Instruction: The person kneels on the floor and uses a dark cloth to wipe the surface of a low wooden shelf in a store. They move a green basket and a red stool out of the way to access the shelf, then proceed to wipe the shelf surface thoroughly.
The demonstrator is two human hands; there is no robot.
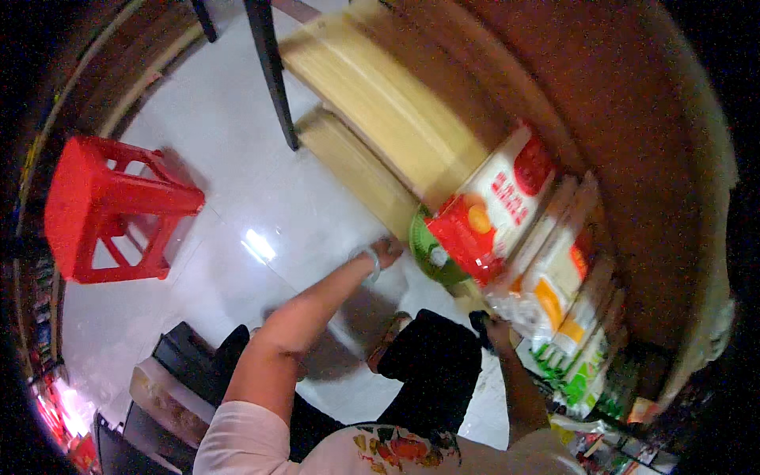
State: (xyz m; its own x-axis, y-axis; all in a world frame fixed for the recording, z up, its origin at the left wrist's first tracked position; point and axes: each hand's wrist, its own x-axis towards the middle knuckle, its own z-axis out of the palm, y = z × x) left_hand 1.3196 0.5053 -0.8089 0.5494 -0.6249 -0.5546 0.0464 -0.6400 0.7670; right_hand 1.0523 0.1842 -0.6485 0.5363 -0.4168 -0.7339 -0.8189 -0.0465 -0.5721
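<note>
Hands are both up at a big red-and-white sack [495, 210] that's leaning tilted against a row of similar white sacks [566, 317] lined up along the bottom of a wooden shelf unit [380, 103]. Left hand [385, 252] is at the lower left end of the sack, right by its green round patch, with a pale bangle on the wrist. Right hand [495, 326] is down underneath, at the bottom edge where it meets the next sack. Honestly can't tell how the fingers sit on either hand, too blurry and small, so no idea if they're gripping or just pushing.

What could go wrong, as I see it: the sack looks heavy and floppy and it's half off the row already, tipped toward the glossy white tile floor [237, 158]. If only the ends are held, the middle could sag and slide out, landing on the person's knee [431, 356] right below it. Shiny plastic plus a crouched stance doesn't help. Red plastic stool [111, 210] is well apart on the left, so not a hazard.
</note>
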